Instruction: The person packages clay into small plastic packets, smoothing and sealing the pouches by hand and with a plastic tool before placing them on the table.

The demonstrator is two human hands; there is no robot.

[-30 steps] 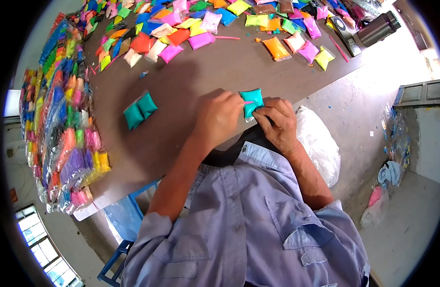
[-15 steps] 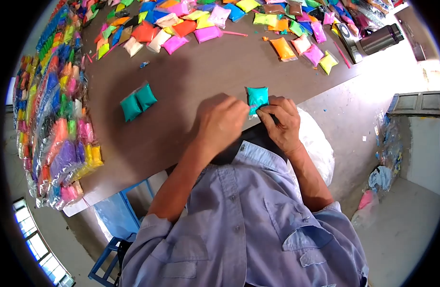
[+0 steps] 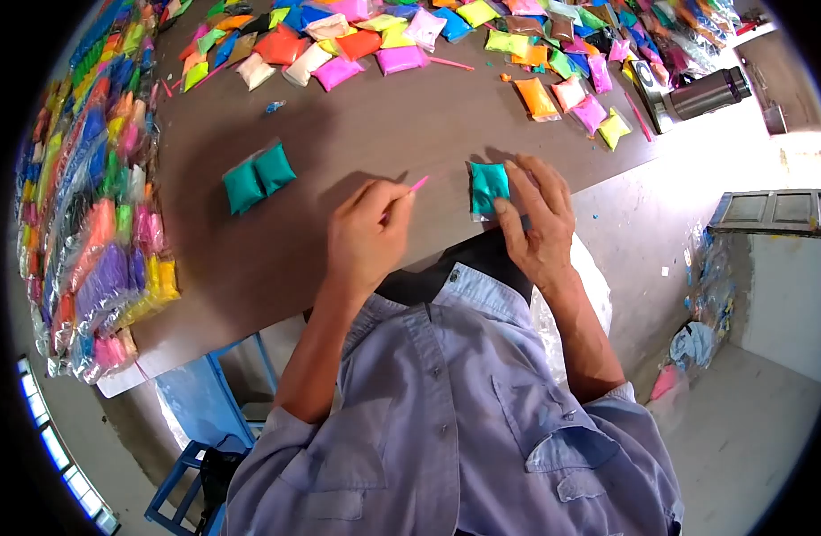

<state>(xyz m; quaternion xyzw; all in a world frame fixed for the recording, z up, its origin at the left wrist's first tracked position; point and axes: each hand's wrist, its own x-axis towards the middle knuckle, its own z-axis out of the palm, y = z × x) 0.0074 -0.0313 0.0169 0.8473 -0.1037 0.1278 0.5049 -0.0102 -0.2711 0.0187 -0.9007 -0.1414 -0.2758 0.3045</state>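
One green packet on table; right hand half-open, fingertips at its edge, apparently steadying. Left hand curled round pink stick. Soft-looking packet calls for light touch.

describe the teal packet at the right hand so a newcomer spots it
Find the brown tabletop, then its near edge in front of the person. There, the right hand touches one squarish, shiny teal plastic packet. It lies apart from the pair of teal packets farther left.
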